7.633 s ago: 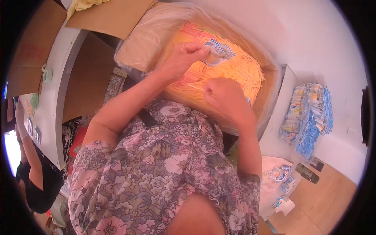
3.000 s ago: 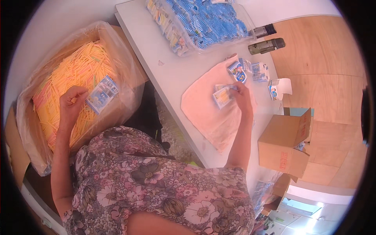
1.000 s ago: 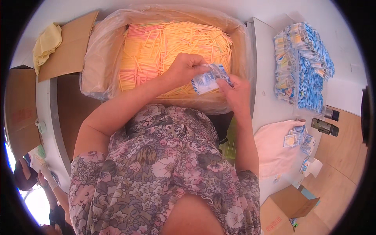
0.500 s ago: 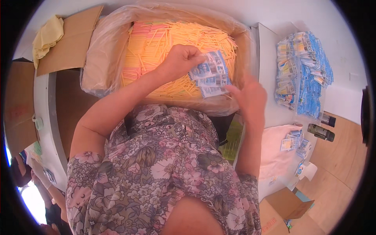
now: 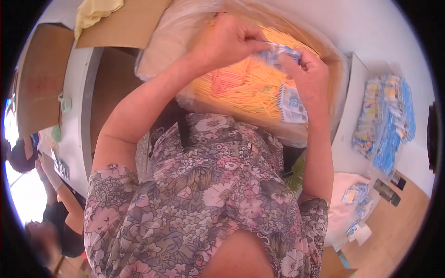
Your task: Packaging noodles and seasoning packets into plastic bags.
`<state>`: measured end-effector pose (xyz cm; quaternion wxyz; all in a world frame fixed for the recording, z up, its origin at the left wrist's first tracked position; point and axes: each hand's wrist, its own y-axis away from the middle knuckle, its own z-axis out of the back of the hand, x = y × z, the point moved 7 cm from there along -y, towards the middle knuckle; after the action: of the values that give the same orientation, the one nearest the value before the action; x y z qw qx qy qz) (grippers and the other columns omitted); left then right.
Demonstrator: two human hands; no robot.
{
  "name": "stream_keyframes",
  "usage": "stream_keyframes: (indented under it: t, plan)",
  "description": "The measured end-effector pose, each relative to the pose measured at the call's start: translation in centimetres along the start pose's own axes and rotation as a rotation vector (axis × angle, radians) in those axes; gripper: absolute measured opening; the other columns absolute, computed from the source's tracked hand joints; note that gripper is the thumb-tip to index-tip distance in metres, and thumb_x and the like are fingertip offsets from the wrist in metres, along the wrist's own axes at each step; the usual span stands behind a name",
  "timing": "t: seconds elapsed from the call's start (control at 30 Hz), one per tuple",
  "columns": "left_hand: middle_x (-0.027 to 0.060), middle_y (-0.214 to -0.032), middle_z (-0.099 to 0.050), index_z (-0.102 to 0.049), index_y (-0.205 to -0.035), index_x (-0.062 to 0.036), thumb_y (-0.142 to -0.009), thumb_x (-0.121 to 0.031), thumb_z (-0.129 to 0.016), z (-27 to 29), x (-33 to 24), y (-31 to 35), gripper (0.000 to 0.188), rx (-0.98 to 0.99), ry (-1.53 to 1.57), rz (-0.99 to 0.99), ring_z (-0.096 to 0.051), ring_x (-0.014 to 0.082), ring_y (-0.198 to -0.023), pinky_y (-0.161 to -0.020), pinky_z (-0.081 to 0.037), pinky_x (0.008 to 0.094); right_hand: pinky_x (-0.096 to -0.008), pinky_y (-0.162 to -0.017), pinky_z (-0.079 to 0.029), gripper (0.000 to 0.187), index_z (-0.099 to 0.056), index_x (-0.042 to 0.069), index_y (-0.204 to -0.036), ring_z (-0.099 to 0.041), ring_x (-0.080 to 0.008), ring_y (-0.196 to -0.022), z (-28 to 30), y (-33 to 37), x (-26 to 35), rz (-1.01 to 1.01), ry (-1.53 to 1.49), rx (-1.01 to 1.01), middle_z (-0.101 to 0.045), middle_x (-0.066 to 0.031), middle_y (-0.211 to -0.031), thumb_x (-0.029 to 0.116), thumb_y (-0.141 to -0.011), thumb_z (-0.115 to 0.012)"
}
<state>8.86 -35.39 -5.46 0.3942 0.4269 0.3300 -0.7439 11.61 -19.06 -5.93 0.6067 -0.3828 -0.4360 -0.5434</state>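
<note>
My left hand pinches one end of a small blue-and-white printed packet above a box of thin sticks. My right hand is closed on the packet's other end. The packet is blurred. Just below my right hand are more blue-and-white packets; whether they lie on the sticks or hang from that hand, I cannot tell. Yellow, orange and pink sticks fill the cardboard box, which has a clear plastic liner.
On the white surface at right lies a large stack of blue packets. Nearer are a pink cloth with small packets and a dark green bottle. Cardboard flaps and a yellow cloth are at far left. Another person sits at left.
The whole view has shifted, so the box appears farther right. My right hand has come up beside my left, and both now grip one packet. The other packets appear lower, under my right hand.
</note>
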Motion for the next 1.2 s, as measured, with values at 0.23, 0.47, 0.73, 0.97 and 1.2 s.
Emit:
stream_keyframes:
  t: [0.23, 0.47, 0.73, 0.97, 1.2]
  plan:
    - [-0.0003, -0.079, -0.065, -0.069, -0.091, 0.0021, -0.082, -0.011, -0.068, 7.6, 3.7, 3.5, 0.015, -0.323, 0.116, 0.129, -0.056, 0.0039, -0.070, -0.063, -0.045, 0.0177, -0.0354, -0.068, -0.047, 0.011, -0.066, 0.005, -0.082, -0.061, -0.0251, -0.077, -10.4, 0.1, -1.4, 0.411, 0.503, 0.432, -0.063, -0.0089, -0.083, 0.016, -0.078, -0.064]
    - [-0.0017, -0.074, -0.064, -0.069, -0.089, 0.0017, -0.081, -0.011, -0.070, 7.8, 4.9, 5.7, 0.015, -0.397, 0.143, 0.166, -0.054, 0.0024, -0.067, -0.058, -0.044, 0.0187, -0.0401, -0.066, -0.049, 0.016, -0.064, 0.003, -0.073, -0.062, -0.0299, -0.082, -17.0, -0.5, -1.6, 0.506, 0.849, 0.510, -0.062, -0.0123, -0.078, 0.016, -0.079, -0.057]
    - [-0.0012, -0.076, -0.064, -0.069, -0.091, 0.0015, -0.082, -0.009, -0.068, 7.5, 5.2, 7.1, 0.014, -0.416, 0.222, 0.230, -0.055, 0.0029, -0.069, -0.061, -0.045, 0.0182, -0.0355, -0.061, -0.047, 0.015, -0.067, 0.009, -0.078, -0.063, -0.0224, -0.076, -19.9, 0.3, -3.7, 0.595, 1.275, 0.796, -0.064, -0.0081, -0.081, 0.015, -0.078, -0.054]
    - [-0.0002, -0.078, -0.065, -0.068, -0.092, 0.0007, -0.083, -0.007, -0.067, 8.1, 5.4, 8.2, 0.012, -0.428, 0.241, 0.236, -0.056, 0.0045, -0.071, -0.064, -0.045, 0.0190, -0.0327, -0.064, -0.034, 0.027, -0.066, 0.017, -0.106, -0.055, -0.0144, -0.093, -19.1, 1.8, -1.5, 0.967, 1.604, 0.344, -0.063, 0.0037, -0.097, 0.019, -0.083, -0.053]
    - [-0.0023, -0.076, -0.063, -0.068, -0.089, 0.0026, -0.082, -0.009, -0.068, 9.4, 4.7, 8.6, 0.013, -0.460, 0.257, 0.201, -0.054, 0.0023, -0.070, -0.062, -0.044, 0.0180, -0.0346, -0.066, -0.035, 0.022, -0.065, 0.015, -0.100, -0.057, -0.0157, -0.079, -18.6, 0.7, -1.9, 0.760, 1.472, 0.604, -0.064, 0.0008, -0.082, 0.018, -0.080, -0.055]
